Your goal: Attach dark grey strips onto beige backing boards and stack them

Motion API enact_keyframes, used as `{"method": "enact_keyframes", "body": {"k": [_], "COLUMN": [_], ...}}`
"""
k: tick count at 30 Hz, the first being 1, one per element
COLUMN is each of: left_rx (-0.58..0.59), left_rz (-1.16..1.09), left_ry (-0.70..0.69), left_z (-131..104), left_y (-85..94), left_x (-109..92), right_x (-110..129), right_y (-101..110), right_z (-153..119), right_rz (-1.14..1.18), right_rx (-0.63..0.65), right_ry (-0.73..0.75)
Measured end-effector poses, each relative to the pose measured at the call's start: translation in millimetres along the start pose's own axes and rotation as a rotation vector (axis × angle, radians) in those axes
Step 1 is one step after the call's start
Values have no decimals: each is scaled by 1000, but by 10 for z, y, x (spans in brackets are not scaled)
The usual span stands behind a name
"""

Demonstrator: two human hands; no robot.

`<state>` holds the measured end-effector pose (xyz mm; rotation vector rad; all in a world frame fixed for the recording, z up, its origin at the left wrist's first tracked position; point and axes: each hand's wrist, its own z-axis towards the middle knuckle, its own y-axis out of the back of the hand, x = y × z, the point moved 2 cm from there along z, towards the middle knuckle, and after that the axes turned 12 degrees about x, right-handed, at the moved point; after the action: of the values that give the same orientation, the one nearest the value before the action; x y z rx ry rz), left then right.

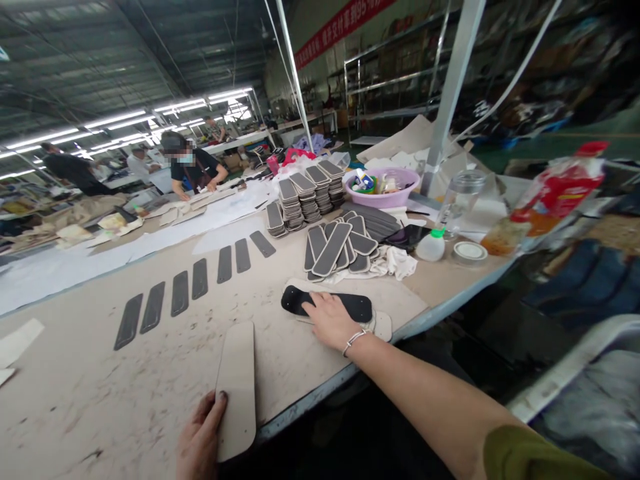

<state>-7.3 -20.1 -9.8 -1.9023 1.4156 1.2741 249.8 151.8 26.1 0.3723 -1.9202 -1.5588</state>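
Note:
In the head view my left hand [203,427] pinches the left edge of a beige panel [237,387] with rounded corners, thumb on top. The panel lies over the table's near edge. My right hand [330,317], with a bracelet at the wrist, rests with fingers spread on a black elongated panel [353,305] with small holes. Beneath that black panel, partly hidden, lie beige pieces [383,327]. Beyond it is a loose heap of dark grey strips with pale rims [333,250]. To the left, several dark grey strips [180,293] lie in a spaced row.
Stacked strips [303,200] stand at the back beside a purple basin [387,193]. Toward the right are a white cloth [395,262], a green-capped bottle [431,247], a clear jar [461,200] and a red-labelled bottle [565,190]. A metal post [453,93] rises there. A co-worker [195,167] works across the table.

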Motion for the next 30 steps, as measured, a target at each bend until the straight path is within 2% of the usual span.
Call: {"method": "enact_keyframes", "body": {"k": [7, 12, 15, 18, 20, 24, 28, 30], "left_rx": [61, 206, 315, 366, 348, 194, 100, -35], "left_rz": [-68, -26, 112, 398, 640, 1021, 1197, 1266], "left_ry": [11, -6, 7, 0, -37, -74, -4, 28], "left_z": [-28, -25, 29, 145, 261, 543, 733, 728], "left_y": [-9, 78, 155, 259, 362, 720, 1219, 1395], "left_x": [-26, -150, -238, -338, -412, -553, -653, -703], "right_x": [-161, -230, -310, -365, -380, -400, -298, -144], "right_y": [-37, 13, 9, -8, -2, 100, 353, 454], "right_z": [118, 115, 133, 167, 183, 176, 93, 33], "right_rz": [-2, 4, 12, -9, -40, -85, -112, -53], "right_rx": [-3, 13, 8, 29, 33, 17, -152, -241], "right_ry": [-119, -121, -206, -249, -221, -187, -143, -49]}}
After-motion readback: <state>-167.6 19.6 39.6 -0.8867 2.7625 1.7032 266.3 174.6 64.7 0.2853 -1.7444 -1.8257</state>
